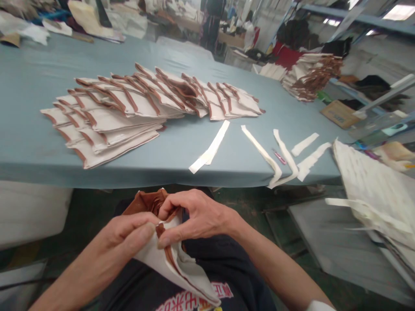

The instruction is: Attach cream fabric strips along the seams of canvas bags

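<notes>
Over my lap, both hands pinch one cream fabric piece with brown trim (177, 263). My left hand (125, 237) grips its left edge, thumb pressed against the trim. My right hand (191, 218) is curled, fingers closed on the bunched brown top of the piece. The cloth hangs down toward my dark shirt. On the blue-grey table (39, 142) ahead lies a fanned row of several like pieces (129, 108), well out of reach of either hand.
Loose cream strips (212, 147) and more strips (288, 157) lie near the table's front edge, with a small pink tool (279, 156) among them. Another stack of pieces (308, 75) sits far right. A cream bundle (372, 194) rests at my right.
</notes>
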### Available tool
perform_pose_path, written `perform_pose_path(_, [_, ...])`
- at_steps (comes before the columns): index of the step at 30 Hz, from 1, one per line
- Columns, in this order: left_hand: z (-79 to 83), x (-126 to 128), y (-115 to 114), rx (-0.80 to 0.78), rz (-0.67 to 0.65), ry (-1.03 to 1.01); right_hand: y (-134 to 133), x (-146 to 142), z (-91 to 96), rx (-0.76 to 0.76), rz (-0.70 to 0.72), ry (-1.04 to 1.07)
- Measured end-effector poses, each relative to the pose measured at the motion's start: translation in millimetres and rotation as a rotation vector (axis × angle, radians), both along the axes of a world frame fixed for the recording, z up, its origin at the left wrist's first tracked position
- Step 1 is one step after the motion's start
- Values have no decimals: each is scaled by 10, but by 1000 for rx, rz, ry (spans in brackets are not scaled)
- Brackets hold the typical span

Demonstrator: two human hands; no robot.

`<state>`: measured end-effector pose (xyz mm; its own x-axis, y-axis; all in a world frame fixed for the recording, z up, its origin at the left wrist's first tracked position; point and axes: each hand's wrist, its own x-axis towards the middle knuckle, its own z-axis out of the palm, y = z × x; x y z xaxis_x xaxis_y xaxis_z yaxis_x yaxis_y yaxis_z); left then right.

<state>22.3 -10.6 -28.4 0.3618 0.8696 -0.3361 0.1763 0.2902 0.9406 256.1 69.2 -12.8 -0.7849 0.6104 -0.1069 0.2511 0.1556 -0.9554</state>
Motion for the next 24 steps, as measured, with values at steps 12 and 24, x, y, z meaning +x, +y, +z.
perform_pose_path(12, [-466, 290, 289, 538, 112, 514, 17, 376, -891, 831, -714, -311])
perform_pose_path(24, [-659, 644, 679, 555, 265, 624, 774, 375, -1094, 940, -624, -518])
